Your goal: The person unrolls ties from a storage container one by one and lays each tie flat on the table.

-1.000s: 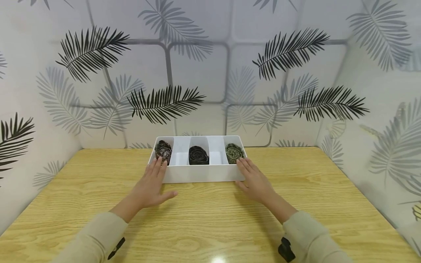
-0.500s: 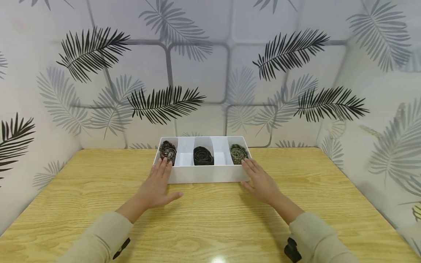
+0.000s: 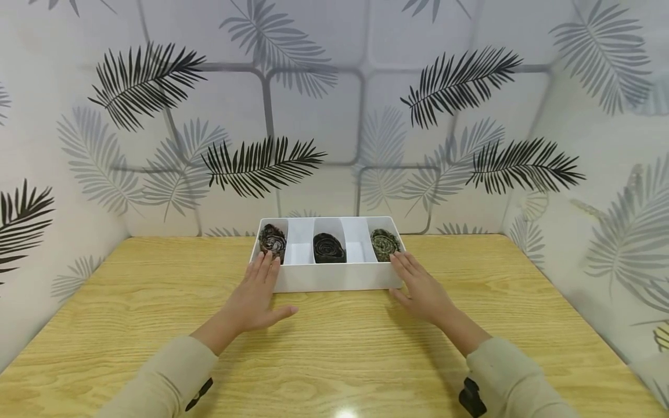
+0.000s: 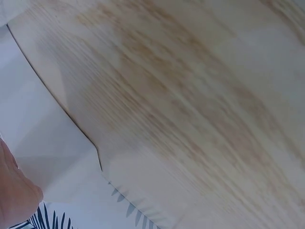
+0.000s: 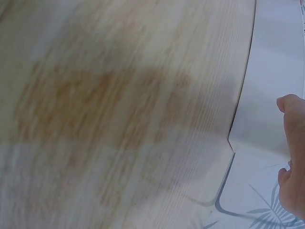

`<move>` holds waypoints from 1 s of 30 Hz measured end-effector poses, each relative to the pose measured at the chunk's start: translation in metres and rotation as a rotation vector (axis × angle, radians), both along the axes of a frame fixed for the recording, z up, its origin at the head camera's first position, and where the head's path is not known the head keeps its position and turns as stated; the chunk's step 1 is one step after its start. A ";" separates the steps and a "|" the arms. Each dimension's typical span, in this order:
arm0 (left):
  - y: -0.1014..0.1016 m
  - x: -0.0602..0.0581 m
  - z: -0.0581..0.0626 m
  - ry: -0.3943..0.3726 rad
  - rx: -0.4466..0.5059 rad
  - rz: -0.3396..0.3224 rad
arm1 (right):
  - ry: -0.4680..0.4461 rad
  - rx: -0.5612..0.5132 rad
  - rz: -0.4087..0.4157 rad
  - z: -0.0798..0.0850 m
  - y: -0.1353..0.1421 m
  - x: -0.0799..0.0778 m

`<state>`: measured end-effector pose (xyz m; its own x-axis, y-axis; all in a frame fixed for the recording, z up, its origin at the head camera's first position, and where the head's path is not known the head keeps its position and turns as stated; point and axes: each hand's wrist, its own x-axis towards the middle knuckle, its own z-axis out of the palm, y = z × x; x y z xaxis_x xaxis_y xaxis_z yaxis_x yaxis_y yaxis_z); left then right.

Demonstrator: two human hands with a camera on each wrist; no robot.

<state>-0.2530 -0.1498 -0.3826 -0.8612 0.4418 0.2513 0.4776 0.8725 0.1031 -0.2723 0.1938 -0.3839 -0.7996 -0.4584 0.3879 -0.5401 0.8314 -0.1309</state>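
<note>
White five-compartment tray (image 3: 337,277) sits mid-frame in the head view, long side facing the camera, at the far part of the wood-grain bench (image 3: 334,354). Three rolled fabrics in it: dark brown roll (image 3: 273,239) in the leftmost compartment, black roll (image 3: 329,248) in the middle one, green roll (image 3: 384,244) in the rightmost.

Both hands on the tray, neither clenched nor grasping. Left hand (image 3: 254,296): at the tray's front-left corner, fingers extended over the front rim next to the brown roll, thumb splayed toward frame centre. Right hand (image 3: 424,293): at the front-right corner, fingers extended over the rim beside the green roll, thumb low near the front wall. Contact with the rolls: can't tell.

Light sleeves (image 3: 167,371) enter at lower left and lower right, a black device (image 3: 473,397) under the right one. Patterned wall (image 3: 313,122) with leaf prints fills the upper frame.

Left wrist view: tray side along the left edge. Right wrist view: tray along the right edge.
</note>
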 end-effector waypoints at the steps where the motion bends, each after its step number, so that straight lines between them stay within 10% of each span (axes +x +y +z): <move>1: 0.001 0.000 0.000 -0.001 -0.004 0.000 | 0.000 0.002 -0.002 -0.001 0.001 0.000; 21: 0.005 -0.019 0.008 0.170 -0.057 -0.010 | 0.060 -0.155 -0.017 0.019 0.000 -0.022; 30: 0.004 -0.042 0.012 0.053 0.003 0.008 | -0.093 -0.219 -0.030 0.032 -0.011 -0.053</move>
<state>-0.2947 -0.1453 -0.3704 -0.8502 0.4343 0.2975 0.4755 0.8760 0.0802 -0.3254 0.1828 -0.3517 -0.8485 -0.3469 0.3995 -0.4928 0.7930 -0.3581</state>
